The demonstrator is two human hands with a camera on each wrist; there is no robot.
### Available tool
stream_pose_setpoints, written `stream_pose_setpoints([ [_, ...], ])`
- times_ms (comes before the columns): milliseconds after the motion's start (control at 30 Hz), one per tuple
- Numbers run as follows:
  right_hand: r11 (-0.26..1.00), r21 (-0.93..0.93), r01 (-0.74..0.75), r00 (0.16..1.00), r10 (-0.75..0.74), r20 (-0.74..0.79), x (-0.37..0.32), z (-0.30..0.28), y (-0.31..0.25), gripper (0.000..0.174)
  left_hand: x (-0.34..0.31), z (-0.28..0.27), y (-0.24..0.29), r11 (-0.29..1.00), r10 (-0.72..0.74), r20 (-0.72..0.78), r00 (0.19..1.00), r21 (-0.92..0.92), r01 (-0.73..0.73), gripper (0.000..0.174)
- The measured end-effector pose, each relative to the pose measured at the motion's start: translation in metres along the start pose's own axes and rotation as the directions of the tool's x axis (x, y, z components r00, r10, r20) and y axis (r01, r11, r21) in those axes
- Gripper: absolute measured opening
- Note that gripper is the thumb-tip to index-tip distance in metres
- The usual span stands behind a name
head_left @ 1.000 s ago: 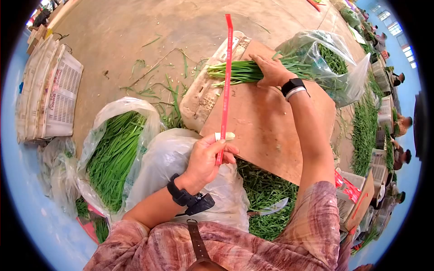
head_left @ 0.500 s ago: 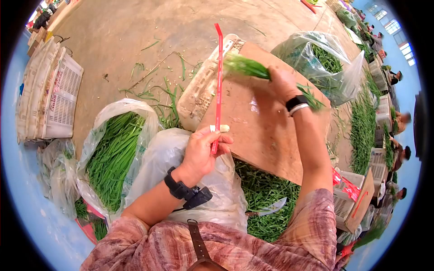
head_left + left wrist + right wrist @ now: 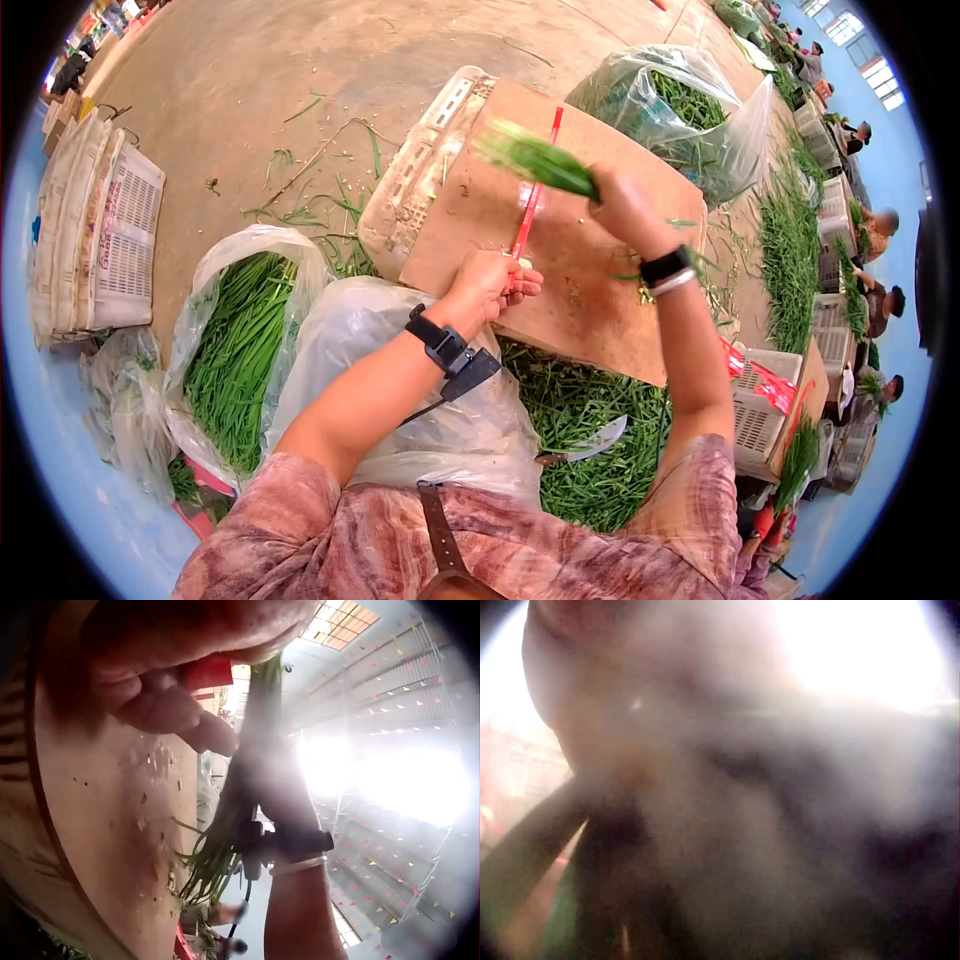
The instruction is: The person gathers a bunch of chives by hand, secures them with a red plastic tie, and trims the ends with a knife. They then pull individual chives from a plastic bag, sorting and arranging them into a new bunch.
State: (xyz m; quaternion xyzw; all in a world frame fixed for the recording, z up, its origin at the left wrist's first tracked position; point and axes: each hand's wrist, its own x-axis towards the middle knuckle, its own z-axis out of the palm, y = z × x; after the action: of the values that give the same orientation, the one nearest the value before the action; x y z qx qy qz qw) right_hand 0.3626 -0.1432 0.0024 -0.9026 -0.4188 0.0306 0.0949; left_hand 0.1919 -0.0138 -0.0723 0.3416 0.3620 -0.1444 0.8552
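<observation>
My left hand (image 3: 490, 283) pinches the lower end of a red strip (image 3: 527, 220) that slants over the brown board (image 3: 600, 290). In my right hand (image 3: 632, 212) is a bunch of green stalks (image 3: 540, 158), gripped above the board with its pale ends toward the upper left and blurred by motion. The left wrist view shows the stalks (image 3: 234, 802) hanging beyond the left fingers (image 3: 169, 712), with leafy tips down. The right wrist view is too blurred to show how the fingers lie.
Open plastic bags of greens stand at the left (image 3: 245, 350) and upper right (image 3: 690, 100). A curved knife (image 3: 598, 440) lies on cut greens (image 3: 590, 490) below the board. White crates (image 3: 125, 235) are stacked at far left. Several people sit along the right.
The bunch has been lifted off the board in my right hand. My left hand has moved up and right with the red strip, which now tilts rightward across the board.
</observation>
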Motion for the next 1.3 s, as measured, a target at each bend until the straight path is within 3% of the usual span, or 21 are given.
stream_pose_setpoints([
  [167, 0.944, -0.314, 0.099, 0.984, -0.141, -0.114, -0.004, 0.08, -0.002, 0.012, 0.005, -0.006, 0.005, 0.999, -0.016, -0.026, 1.0, 0.047, 0.017, 0.021],
  [367, 0.95, -0.298, 0.092, 0.992, -0.114, -0.057, -0.006, 0.069, -0.008, 0.015, 0.009, -0.01, 0.002, 0.999, -0.034, -0.001, 0.999, 0.038, 0.034, 0.021],
  [467, 0.922, -0.379, 0.079, 0.997, -0.081, 0.011, -0.006, 0.052, -0.017, 0.029, 0.015, -0.011, -0.002, 1.0, -0.017, 0.018, 1.0, 0.002, 0.017, 0.018],
  [533, 0.974, -0.216, 0.066, 0.978, -0.02, 0.208, -0.01, 0.025, -0.029, 0.052, 0.037, -0.022, -0.015, 0.996, -0.036, 0.125, 0.991, -0.079, 0.046, 0.014],
  [567, 0.965, -0.241, 0.1, 0.976, -0.048, 0.213, -0.012, 0.02, -0.032, 0.064, 0.023, -0.019, -0.013, 0.995, 0.083, 0.145, 0.986, -0.074, -0.073, 0.018],
  [600, 0.955, -0.258, 0.144, 0.972, -0.088, 0.218, -0.011, 0.022, -0.033, 0.077, 0.022, -0.022, -0.01, 0.995, 0.082, 0.173, 0.981, 0.037, -0.09, 0.021],
  [633, 0.97, -0.214, 0.119, 0.98, -0.08, 0.181, -0.006, 0.03, -0.034, 0.082, 0.021, -0.017, -0.011, 0.987, 0.146, 0.105, 0.984, 0.044, -0.152, 0.023],
  [667, 0.981, -0.177, 0.076, 0.988, -0.049, 0.149, -0.004, 0.041, -0.032, 0.086, 0.028, -0.017, -0.013, 0.997, 0.078, 0.098, 0.992, -0.021, -0.077, 0.023],
  [733, 0.974, -0.17, 0.152, 0.988, -0.149, 0.033, -0.003, 0.065, -0.026, 0.086, 0.022, -0.007, -0.006, 1.0, 0.021, 0.013, 1.0, 0.011, -0.021, 0.023],
  [800, 0.98, -0.17, 0.107, 0.993, -0.098, 0.058, -0.003, 0.085, -0.022, 0.083, 0.009, -0.007, 0.003, 0.997, -0.027, 0.001, 1.0, 0.072, 0.027, 0.03],
  [867, 0.98, -0.177, 0.088, 0.994, -0.076, 0.073, -0.001, 0.091, -0.02, 0.081, -0.017, -0.008, 0.015, 0.96, 0.06, 0.014, 0.998, 0.274, -0.062, 0.031],
  [900, 0.979, -0.18, 0.093, 0.994, -0.08, 0.075, -0.001, 0.091, -0.018, 0.081, -0.031, -0.013, 0.019, 0.923, 0.099, 0.027, 0.995, 0.372, -0.102, 0.031],
  [967, 0.985, -0.146, 0.091, 0.993, -0.08, 0.082, -0.001, 0.092, -0.019, 0.08, -0.073, -0.06, 0.047, 0.576, 0.387, 0.31, 0.869, 0.654, -0.49, 0.032],
  [1033, 0.988, -0.138, 0.069, 0.995, -0.06, 0.074, 0.0, 0.086, -0.021, 0.08, -0.118, -0.095, 0.094, 0.147, 0.569, 0.317, 0.759, 0.869, -0.473, 0.03],
  [1067, 0.989, -0.136, 0.062, 0.996, -0.052, 0.074, 0.0, 0.082, -0.024, 0.08, -0.141, -0.125, 0.102, 0.47, 0.573, 0.216, 0.79, 0.704, -0.533, 0.026],
  [1100, 0.984, -0.175, 0.033, 0.999, -0.025, 0.047, -0.001, 0.074, -0.033, 0.078, -0.163, -0.153, 0.108, 0.642, 0.59, 0.104, 0.801, 0.541, -0.543, 0.022],
  [1133, 0.977, -0.214, 0.006, 1.0, -0.001, 0.022, -0.003, 0.06, -0.049, 0.076, -0.175, -0.19, 0.114, 0.708, 0.581, -0.033, 0.813, 0.513, -0.485, 0.02],
  [1167, 0.967, -0.253, -0.024, 1.0, 0.024, -0.006, -0.003, 0.048, -0.063, 0.074, -0.177, -0.24, 0.114, 0.696, 0.585, -0.111, 0.803, 0.577, -0.427, 0.02],
  [1200, 0.984, -0.177, 0.036, 0.998, -0.045, -0.046, -0.001, 0.039, -0.07, 0.07, -0.162, -0.3, 0.108, 0.652, 0.582, -0.223, 0.782, 0.703, -0.284, 0.018],
  [1267, 0.985, -0.032, 0.168, 0.976, -0.171, -0.135, 0.006, 0.023, -0.087, 0.065, -0.128, -0.397, 0.085, 0.528, 0.501, -0.439, 0.746, 0.838, 0.138, 0.018],
  [1300, 0.97, 0.007, 0.245, 0.956, -0.24, -0.167, 0.004, 0.014, -0.115, 0.05, -0.119, -0.421, 0.074, 0.375, 0.543, -0.434, 0.719, 0.891, 0.255, 0.019],
])
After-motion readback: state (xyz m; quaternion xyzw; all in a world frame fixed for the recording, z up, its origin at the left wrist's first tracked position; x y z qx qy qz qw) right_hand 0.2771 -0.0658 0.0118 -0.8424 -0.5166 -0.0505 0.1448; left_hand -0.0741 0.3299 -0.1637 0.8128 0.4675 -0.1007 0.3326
